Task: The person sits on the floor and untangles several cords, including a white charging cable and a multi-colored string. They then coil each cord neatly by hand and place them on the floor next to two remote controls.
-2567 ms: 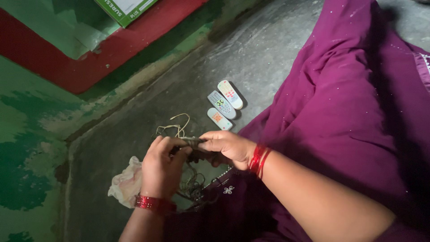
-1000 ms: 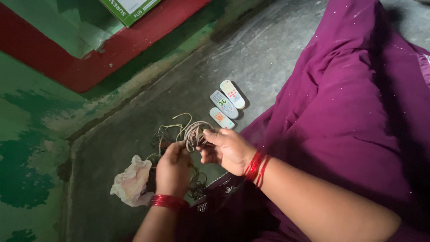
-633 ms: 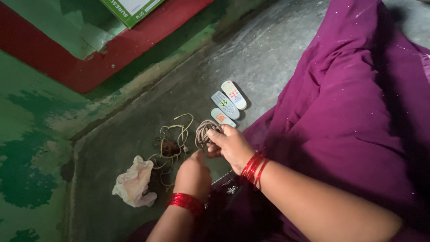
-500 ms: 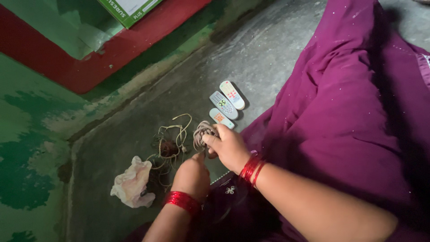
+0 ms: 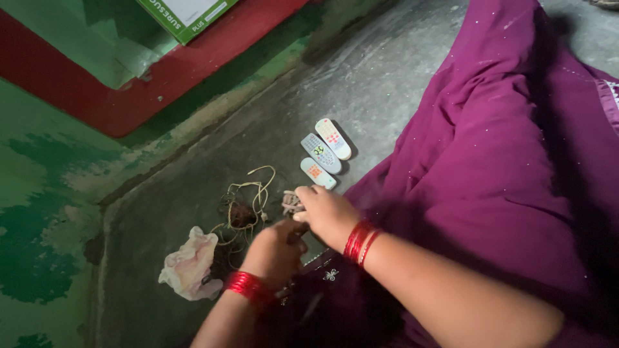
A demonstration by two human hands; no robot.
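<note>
Right hand [image 5: 327,214] has lowered the coiled cord [image 5: 290,202] from chest height to the floor, at 7 o'clock of the remotes [image 5: 319,154]. Left hand [image 5: 276,248] has left the tangled wires [image 5: 244,207] and drawn back toward 5 o'clock, now meeting the right hand.
</note>
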